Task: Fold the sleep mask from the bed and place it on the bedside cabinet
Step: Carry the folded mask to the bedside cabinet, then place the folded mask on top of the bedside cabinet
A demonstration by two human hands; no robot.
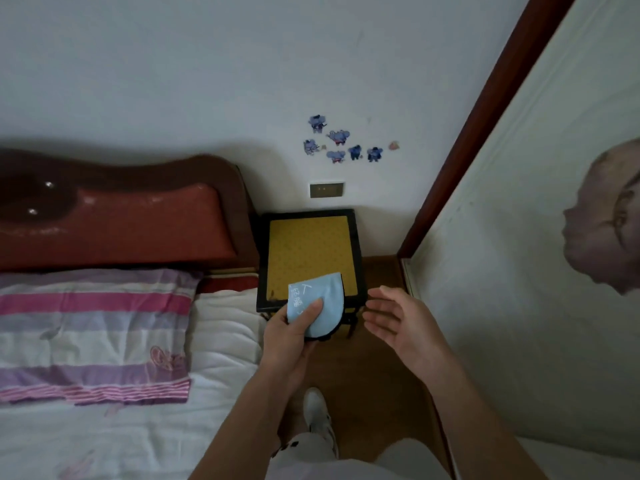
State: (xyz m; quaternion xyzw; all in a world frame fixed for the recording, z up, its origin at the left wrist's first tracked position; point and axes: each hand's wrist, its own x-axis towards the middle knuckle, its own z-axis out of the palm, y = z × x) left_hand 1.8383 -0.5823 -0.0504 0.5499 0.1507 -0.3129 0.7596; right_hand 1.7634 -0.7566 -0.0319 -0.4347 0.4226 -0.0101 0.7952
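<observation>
Over the bedside cabinet point(353, 237), left hand point(291, 337) gripping folded sleep mask point(320, 299) (rounded end rightward).

Sleep mask point(317, 304) – light blue, folded in half, over cabinet's point(311, 247) near edge.

The room is dim, with flat, greyish light. Two small glints shine on the glossy headboard point(114, 216) at the left of the frame. Wide-angle distortion bends the door frame point(485, 123) at upper right. Focus is soft throughout.
</observation>
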